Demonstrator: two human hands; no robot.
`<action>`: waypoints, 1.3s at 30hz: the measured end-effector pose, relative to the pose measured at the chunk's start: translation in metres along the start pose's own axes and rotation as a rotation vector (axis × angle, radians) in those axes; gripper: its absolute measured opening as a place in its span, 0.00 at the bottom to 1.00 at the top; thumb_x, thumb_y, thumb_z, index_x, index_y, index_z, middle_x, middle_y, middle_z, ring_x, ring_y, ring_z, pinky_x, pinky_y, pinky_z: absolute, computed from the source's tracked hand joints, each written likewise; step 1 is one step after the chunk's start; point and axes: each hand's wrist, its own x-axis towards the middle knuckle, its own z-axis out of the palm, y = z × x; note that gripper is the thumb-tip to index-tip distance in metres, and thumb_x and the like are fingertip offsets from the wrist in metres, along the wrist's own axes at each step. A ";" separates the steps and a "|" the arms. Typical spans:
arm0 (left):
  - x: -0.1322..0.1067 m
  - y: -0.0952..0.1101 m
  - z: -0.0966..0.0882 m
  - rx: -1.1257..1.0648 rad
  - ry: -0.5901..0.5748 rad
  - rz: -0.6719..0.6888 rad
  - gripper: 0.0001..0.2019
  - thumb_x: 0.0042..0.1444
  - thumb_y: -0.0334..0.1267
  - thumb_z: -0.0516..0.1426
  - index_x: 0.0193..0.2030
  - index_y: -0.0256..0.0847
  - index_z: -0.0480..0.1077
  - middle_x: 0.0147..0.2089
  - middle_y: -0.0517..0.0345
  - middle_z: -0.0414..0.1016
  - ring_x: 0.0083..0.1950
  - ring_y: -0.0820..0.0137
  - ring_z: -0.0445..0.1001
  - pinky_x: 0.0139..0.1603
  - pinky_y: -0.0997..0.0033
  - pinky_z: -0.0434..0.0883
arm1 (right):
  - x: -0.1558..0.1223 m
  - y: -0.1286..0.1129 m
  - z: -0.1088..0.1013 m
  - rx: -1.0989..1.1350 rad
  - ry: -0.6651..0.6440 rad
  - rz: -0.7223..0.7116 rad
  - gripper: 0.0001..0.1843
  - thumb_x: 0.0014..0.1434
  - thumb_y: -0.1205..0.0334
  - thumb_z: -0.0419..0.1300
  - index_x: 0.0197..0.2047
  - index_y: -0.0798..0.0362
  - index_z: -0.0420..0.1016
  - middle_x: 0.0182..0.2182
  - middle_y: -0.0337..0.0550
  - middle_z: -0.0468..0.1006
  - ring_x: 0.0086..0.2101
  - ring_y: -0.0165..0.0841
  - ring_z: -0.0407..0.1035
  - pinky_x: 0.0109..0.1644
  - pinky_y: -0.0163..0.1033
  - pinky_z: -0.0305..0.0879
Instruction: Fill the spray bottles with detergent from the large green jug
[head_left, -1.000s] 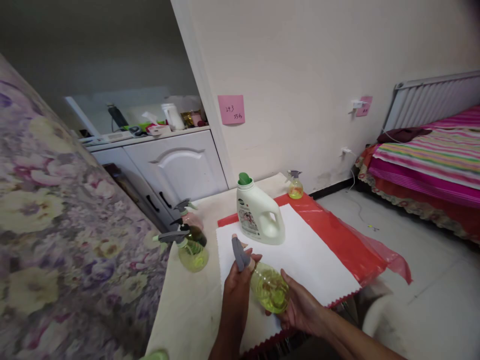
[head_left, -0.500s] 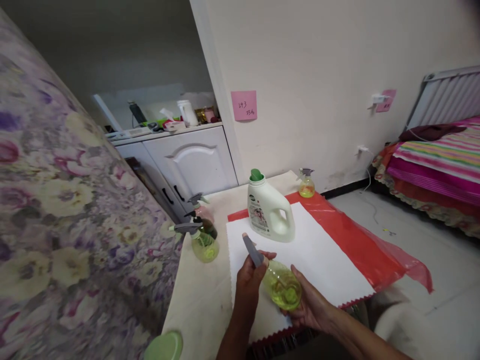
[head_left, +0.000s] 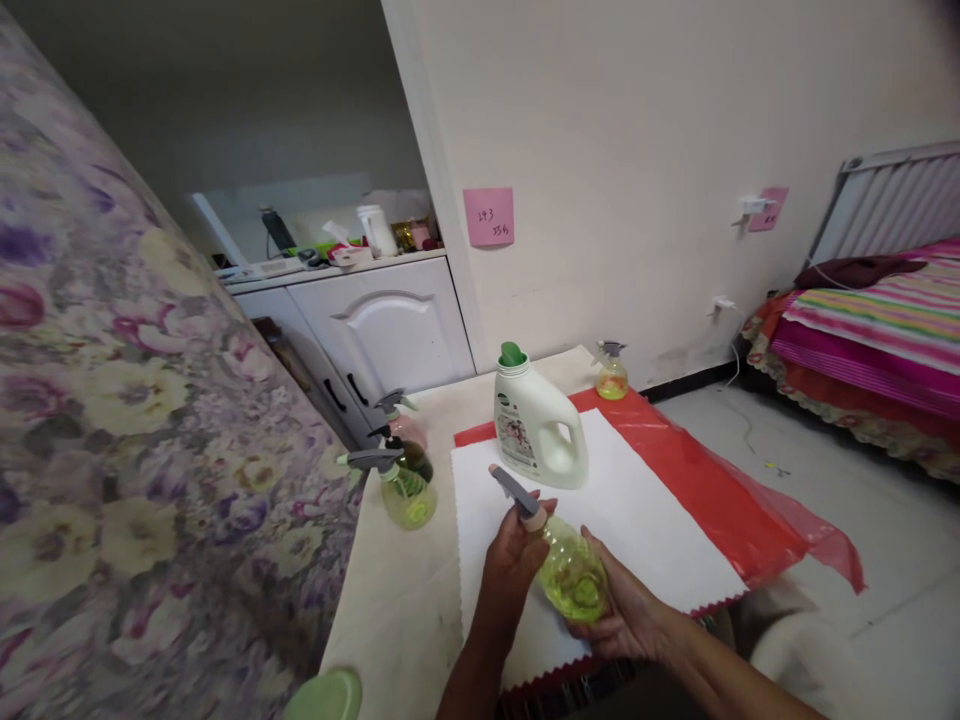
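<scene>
Between my hands a clear spray bottle (head_left: 574, 575) with yellow-green liquid is held tilted, its grey trigger head (head_left: 514, 492) pointing up and left. My left hand (head_left: 517, 555) is closed around the neck below the trigger. Around the lower body of the bottle, my right hand (head_left: 619, 610) is wrapped from the right; some of its fingers are hidden behind it. Just beyond stands a pale green detergent jug (head_left: 536, 425) with a green spout, upright on a white sheet (head_left: 637, 530).
Several bottles stand at the table's left, including another yellow-green spray bottle (head_left: 409, 500). A smaller spray bottle (head_left: 612, 375) is at the far right corner. Red plastic (head_left: 697, 470) lies under the sheet. A green lid-like object (head_left: 326, 695) sits near the front left; a floral curtain (head_left: 150, 400) hangs beside the table.
The spray bottle has shifted slightly right, and my left hand has moved its grip from the trigger head down to the neck. My right hand still holds the bottle's body.
</scene>
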 end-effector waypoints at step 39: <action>-0.002 -0.022 -0.033 0.612 -0.035 -0.007 0.29 0.44 0.41 0.66 0.56 0.44 0.69 0.59 0.47 0.71 0.61 0.51 0.67 0.62 0.51 0.62 | -0.001 -0.006 0.016 -1.058 0.669 -1.051 0.42 0.44 0.59 0.71 0.61 0.49 0.58 0.58 0.48 0.66 0.59 0.45 0.59 0.64 0.51 0.54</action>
